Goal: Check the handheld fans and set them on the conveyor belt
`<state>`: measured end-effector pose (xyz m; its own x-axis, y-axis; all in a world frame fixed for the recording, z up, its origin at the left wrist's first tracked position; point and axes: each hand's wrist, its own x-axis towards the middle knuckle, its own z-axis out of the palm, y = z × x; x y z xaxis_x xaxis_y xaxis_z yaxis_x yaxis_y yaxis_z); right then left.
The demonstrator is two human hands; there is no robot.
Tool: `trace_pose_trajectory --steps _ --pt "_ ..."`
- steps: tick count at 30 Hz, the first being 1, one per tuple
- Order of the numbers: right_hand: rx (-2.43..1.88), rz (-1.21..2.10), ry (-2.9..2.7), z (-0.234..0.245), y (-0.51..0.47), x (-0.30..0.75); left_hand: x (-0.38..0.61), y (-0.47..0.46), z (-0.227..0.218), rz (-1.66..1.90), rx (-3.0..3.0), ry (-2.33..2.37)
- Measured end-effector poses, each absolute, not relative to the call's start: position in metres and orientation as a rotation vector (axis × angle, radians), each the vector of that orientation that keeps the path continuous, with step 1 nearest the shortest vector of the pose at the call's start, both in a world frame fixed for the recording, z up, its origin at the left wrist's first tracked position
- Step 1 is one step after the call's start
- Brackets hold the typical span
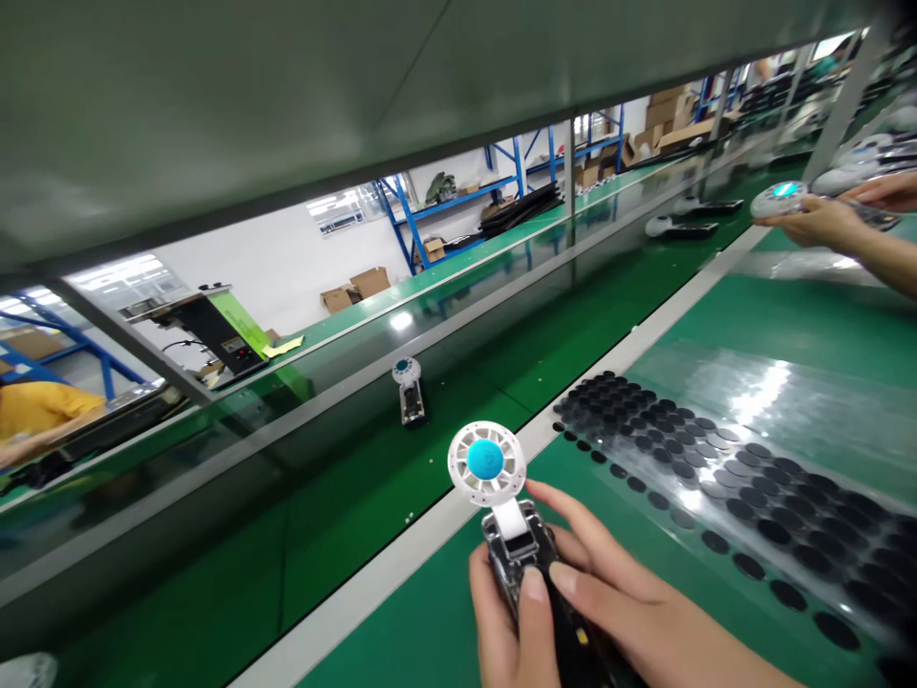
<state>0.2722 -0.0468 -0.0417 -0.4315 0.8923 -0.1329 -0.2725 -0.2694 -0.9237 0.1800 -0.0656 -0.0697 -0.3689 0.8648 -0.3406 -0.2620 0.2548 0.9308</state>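
In the head view, a handheld fan with a round white grille, a shiny blue centre disc and a dark body is held between both hands. My left hand wraps round the body from the left, its thumb lying on top. From the right my right hand grips the same body, thumb on the front and a finger reaching up behind the grille. The lower end of the fan is partly hidden by the hands. To the right, rows of black round stickers lie on clear sheets.
A green conveyor belt runs beyond the pale rail. It carries another fan and further units. A co-worker's hand holds a similar fan at the right. A grey panel hangs overhead; a yellow sleeve shows far left.
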Motion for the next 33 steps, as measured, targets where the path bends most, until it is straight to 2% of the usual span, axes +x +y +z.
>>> trace_pose_trajectory --steps 4,10,14,17,24,29,33 --pt "-0.969 1.801 -1.086 -0.047 -0.042 0.274 0.169 -0.064 -0.064 1.296 0.67 1.372" --pt "-1.313 1.061 -1.801 -0.071 -0.019 0.282 0.145 -0.05 -0.045 1.441 0.693 1.357" --pt "-1.279 0.962 -1.992 -0.082 -0.015 0.283 0.105 -0.029 -0.048 1.447 0.778 1.64" --pt "-1.269 0.892 -2.059 -0.085 -0.02 0.276 0.063 -0.003 -0.058 1.367 0.908 1.946" --pt "-1.184 0.317 -2.373 -0.1 -0.029 0.255 -0.005 0.07 -0.054 0.827 1.094 2.353" --pt "-1.227 0.237 -2.334 -0.106 -0.018 0.248 0.02 0.109 -0.027 0.766 1.364 2.522" --pt "-1.266 0.274 -2.291 -0.105 -0.007 0.24 0.068 0.15 -0.019 0.809 1.632 2.283"
